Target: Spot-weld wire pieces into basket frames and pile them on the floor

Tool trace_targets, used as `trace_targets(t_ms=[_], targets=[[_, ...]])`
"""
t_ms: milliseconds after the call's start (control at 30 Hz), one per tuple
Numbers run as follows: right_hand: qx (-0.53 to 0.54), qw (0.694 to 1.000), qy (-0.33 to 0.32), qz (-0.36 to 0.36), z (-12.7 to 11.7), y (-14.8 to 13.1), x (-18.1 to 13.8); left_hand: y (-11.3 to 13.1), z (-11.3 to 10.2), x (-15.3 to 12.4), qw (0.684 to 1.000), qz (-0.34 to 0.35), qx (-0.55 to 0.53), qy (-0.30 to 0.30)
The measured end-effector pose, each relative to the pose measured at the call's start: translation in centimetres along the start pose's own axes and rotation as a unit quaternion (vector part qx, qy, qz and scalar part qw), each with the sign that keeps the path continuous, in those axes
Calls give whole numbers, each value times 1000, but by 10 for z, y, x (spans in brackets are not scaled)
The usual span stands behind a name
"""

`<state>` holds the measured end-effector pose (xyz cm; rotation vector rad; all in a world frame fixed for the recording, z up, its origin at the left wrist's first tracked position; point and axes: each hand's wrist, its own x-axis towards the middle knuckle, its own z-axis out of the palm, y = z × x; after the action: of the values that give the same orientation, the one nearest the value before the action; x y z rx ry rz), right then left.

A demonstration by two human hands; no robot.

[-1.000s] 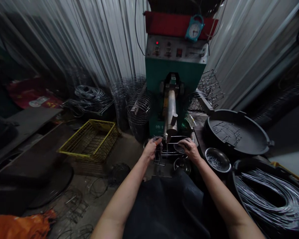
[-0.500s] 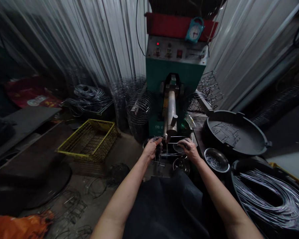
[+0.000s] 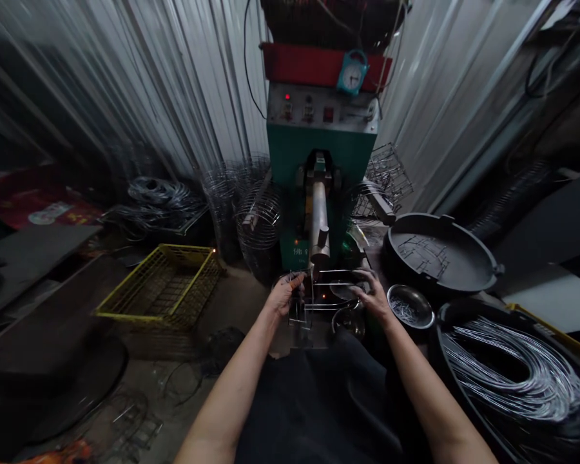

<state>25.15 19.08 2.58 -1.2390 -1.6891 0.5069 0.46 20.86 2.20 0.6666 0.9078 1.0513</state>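
My left hand (image 3: 284, 293) pinches the left side of a small wire frame (image 3: 333, 306), close under the tip of a spot welder's (image 3: 320, 222) metal arm. On the frame's right, my right hand (image 3: 374, 298) has its thumb and fingers spread around the ends of the long wires and appears to grip them. The wires run crosswise between both hands, and the frame's left part hangs below the welder tip. Small orange sparks show near the frame and the machine. Fingertips partly hide the wire ends.
Right of my hands are a metal bowl (image 3: 410, 306) of short wire pieces, a round black pan (image 3: 442, 254) with wire grids, and a tub (image 3: 442, 361) of bent wires. A yellow wire basket (image 3: 159, 283) stands left. Another bowl (image 3: 348, 322) sits below the frame.
My right hand's fingers have spread from a closer pinch on the wires. Sparks have appeared near the welder. The view has shifted a little right, so the scene sits farther left.
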Motion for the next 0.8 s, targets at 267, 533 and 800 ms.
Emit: trace_targets(t_ms=[267,533,800], targets=[[301,897,-265,185,-36,-23,-92,-30,-49,-80,993,-80,-91,-16],[499,799,-198,272,-8,-101,-107,-64,-60,-110,970,-174,-156,-64],[484,808,-133,309,9,-129,-98,-92,-58,-142,979,-43,-200,4]])
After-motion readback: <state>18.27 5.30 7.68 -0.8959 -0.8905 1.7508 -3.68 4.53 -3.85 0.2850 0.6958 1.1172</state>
